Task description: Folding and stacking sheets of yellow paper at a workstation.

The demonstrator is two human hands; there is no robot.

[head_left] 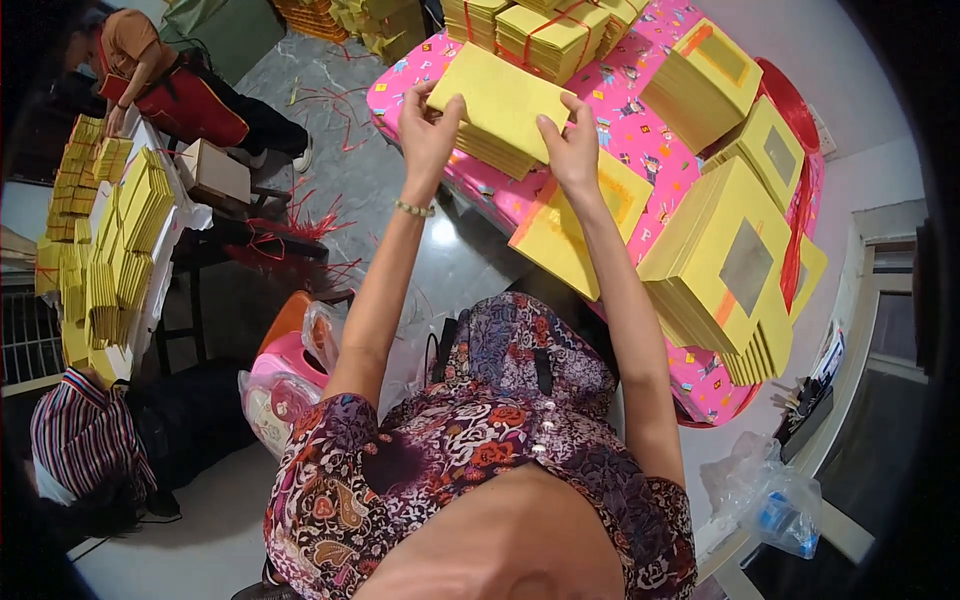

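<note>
A stack of yellow folded paper point(502, 95) lies near the front left edge of the pink table, and both my hands are on it. My left hand point(430, 128) grips its left end, thumb and fingertips bent around the corner. At the opposite end my right hand point(572, 145) pinches the edge between thumb and fingers. The layered paper edges show below the top sheet. Just right of and nearer than this stack lies a flat yellow sheet pile with an orange border point(575, 225), partly hidden by my right forearm.
Tall yellow paper stacks with grey patches point(715, 260) stand on the pink patterned tablecloth point(622, 130) at right. Bundles tied with red string point(545, 40) sit at the far side. Leftward, a person point(135, 65) works at a table of yellow bundles point(125, 250). Red strings point(300, 215) litter the floor.
</note>
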